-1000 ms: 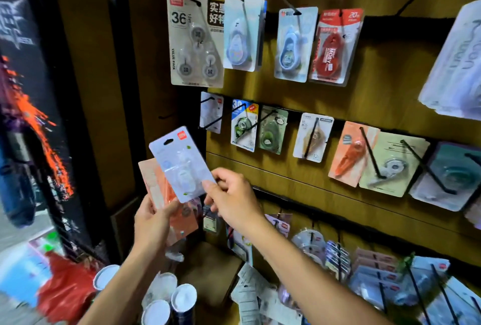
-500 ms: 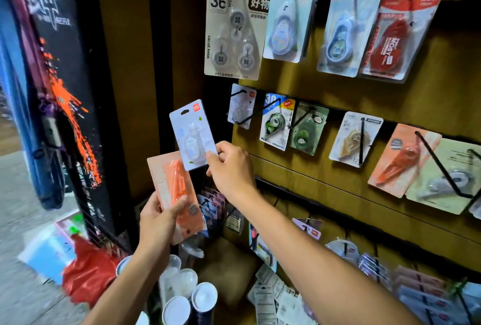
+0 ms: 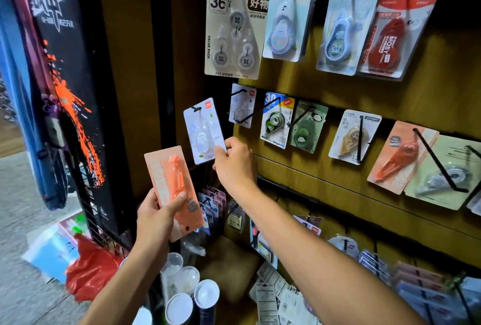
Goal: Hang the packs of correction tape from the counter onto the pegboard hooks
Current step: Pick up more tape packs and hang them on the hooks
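Pale pack [image 3: 204, 130] sits at the left end of the pegboard's [image 3: 364, 90] middle row, its hang hole at a black hook's [image 3: 195, 109] tip. The right hand [image 3: 234, 165] pinches its lower right corner with curled fingers. The left hand [image 3: 153, 220], nearer and lower, grips an orange pack [image 3: 173, 189] upright.

A: The pale blue blister pack [image 3: 204, 130] pinched in the right hand [image 3: 233, 161]: is its hole on the black wire hook [image 3: 240, 112]?

B: Cannot tell; the hook's tip is hidden behind the card.

A: And the small print on the orange blister pack [image 3: 173, 190]?

B: Too blurred. The left hand [image 3: 156, 220] covers its lower edge, and both forearms are cut off by the bottom edge.
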